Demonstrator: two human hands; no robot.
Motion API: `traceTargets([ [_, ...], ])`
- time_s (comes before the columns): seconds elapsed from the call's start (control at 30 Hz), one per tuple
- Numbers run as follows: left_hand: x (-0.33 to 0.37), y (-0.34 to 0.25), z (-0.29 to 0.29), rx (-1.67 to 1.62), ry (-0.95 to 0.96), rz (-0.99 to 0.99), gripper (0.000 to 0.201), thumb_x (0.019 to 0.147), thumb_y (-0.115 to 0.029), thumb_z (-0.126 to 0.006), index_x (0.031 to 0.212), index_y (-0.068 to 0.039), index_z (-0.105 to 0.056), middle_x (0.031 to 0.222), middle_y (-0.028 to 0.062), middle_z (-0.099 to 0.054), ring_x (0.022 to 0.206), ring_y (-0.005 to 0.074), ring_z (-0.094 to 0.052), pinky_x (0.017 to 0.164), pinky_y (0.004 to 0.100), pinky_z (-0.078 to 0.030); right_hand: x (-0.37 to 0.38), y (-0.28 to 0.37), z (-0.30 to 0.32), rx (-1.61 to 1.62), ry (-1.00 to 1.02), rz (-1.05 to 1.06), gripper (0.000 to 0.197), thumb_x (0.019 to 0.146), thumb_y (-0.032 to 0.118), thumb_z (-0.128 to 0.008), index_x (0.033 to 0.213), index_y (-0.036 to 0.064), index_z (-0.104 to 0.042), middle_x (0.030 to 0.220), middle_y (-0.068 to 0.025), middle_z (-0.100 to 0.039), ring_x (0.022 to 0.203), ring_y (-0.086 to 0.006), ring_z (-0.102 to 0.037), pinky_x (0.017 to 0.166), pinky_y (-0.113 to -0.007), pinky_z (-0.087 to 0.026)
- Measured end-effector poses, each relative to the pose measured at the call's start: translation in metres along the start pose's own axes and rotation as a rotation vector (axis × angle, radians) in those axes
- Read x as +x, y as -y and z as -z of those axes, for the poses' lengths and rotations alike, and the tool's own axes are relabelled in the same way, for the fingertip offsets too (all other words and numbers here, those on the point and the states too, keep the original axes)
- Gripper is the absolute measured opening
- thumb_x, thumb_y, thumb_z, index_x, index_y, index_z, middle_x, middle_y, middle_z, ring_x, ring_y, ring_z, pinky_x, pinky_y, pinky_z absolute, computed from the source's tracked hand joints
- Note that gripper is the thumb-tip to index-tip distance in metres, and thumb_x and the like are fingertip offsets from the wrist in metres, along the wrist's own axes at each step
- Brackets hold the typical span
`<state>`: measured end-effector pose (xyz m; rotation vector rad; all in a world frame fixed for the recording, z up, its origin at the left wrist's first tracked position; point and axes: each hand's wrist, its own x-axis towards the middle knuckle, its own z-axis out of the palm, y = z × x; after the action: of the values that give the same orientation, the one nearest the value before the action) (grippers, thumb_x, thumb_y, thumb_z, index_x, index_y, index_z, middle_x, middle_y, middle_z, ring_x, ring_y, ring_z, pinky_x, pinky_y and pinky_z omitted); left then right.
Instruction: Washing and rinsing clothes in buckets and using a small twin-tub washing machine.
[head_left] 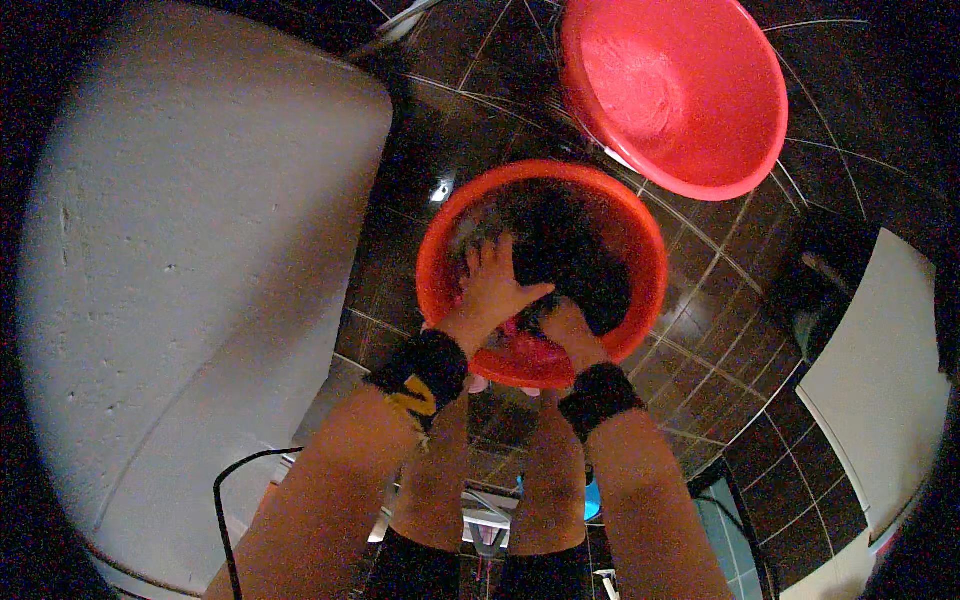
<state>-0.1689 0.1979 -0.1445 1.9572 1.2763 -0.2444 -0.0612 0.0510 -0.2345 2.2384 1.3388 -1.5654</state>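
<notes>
Both my hands reach down into a round orange-red basin [652,225] on the floor. My left hand [490,290] has its fingers spread over the left part of the basin, above or against what lies inside. Dark cloth-like material [575,235] fills much of the basin, perhaps in water; the picture is too dim to tell. My right hand [572,335] goes into the basin at its near right, and its fingers are hidden against the dark material. Something bright pink [525,352] shows between my wrists. A dark band circles each wrist.
A larger pink-red tub [690,90] stands tilted beyond the basin at right. The white side of a bathtub-like fixture [210,250] takes up the left. Dark tiles [715,270] cover the floor. A pale panel [880,380] stands at far right, and a black cable [220,510] loops at lower left.
</notes>
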Motion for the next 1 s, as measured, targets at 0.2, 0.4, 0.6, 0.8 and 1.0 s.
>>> traceTargets([
  [0.2,0.006,0.023,-0.002,0.035,-0.088,-0.095,0.044,0.083,-0.031,-0.053,0.117,-0.003,-0.053,0.13,0.0177,-0.044,0.121,0.0393,-0.037,0.095,0.057,-0.035,-0.077,0.057,0.023,1.054,-0.204,-0.25,0.081,0.079,0.034,-0.067,0.139,-0.0016,-0.024,0.127,-0.0195,-0.047,0.117,-0.0281,-0.046,0.096,-0.033,-0.038],
  [0.4,-0.051,-0.028,0.025,-0.333,-0.068,0.026,0.041,0.084,-0.028,-0.049,0.11,0.003,-0.057,0.105,0.024,-0.059,0.097,0.0388,-0.057,0.087,0.0439,-0.044,-0.106,0.011,0.052,1.197,-0.509,-0.405,0.061,0.082,0.035,-0.065,0.128,0.0034,-0.042,0.111,-0.0064,-0.055,0.094,-0.0181,-0.052,0.078,-0.032,-0.046],
  [0.6,-0.078,-0.013,0.07,-0.193,-0.128,0.181,0.051,0.083,-0.039,-0.053,0.11,0.004,-0.057,0.086,0.0248,-0.063,0.083,0.04,-0.061,0.075,0.0448,-0.048,-0.183,0.074,0.117,1.783,-0.636,-0.315,0.046,0.087,0.028,-0.059,0.126,0.0088,-0.043,0.111,-0.0059,-0.056,0.094,-0.0203,-0.055,0.081,-0.035,-0.048],
  [0.8,-0.077,-0.011,0.082,-0.019,0.003,0.226,0.044,0.08,-0.027,-0.058,0.114,0.001,-0.055,0.089,0.0233,-0.064,0.082,0.0394,-0.062,0.073,0.0451,-0.049,-0.268,0.073,0.148,1.443,-0.735,-0.337,0.054,0.085,0.023,-0.06,0.132,0.0068,-0.038,0.121,-0.0092,-0.054,0.109,-0.0261,-0.053,0.091,-0.041,-0.046],
  [1.0,-0.065,-0.038,0.117,-0.418,-0.546,-0.243,0.026,0.067,-0.001,-0.059,0.093,-0.008,-0.058,0.124,0.0187,-0.05,0.102,0.0339,-0.055,0.082,0.0406,-0.049,-0.285,0.073,0.192,1.748,-0.882,0.099,0.068,0.065,-0.002,-0.05,0.131,0.0017,-0.038,0.124,-0.0155,-0.05,0.11,-0.0309,-0.053,0.094,-0.041,-0.044],
])
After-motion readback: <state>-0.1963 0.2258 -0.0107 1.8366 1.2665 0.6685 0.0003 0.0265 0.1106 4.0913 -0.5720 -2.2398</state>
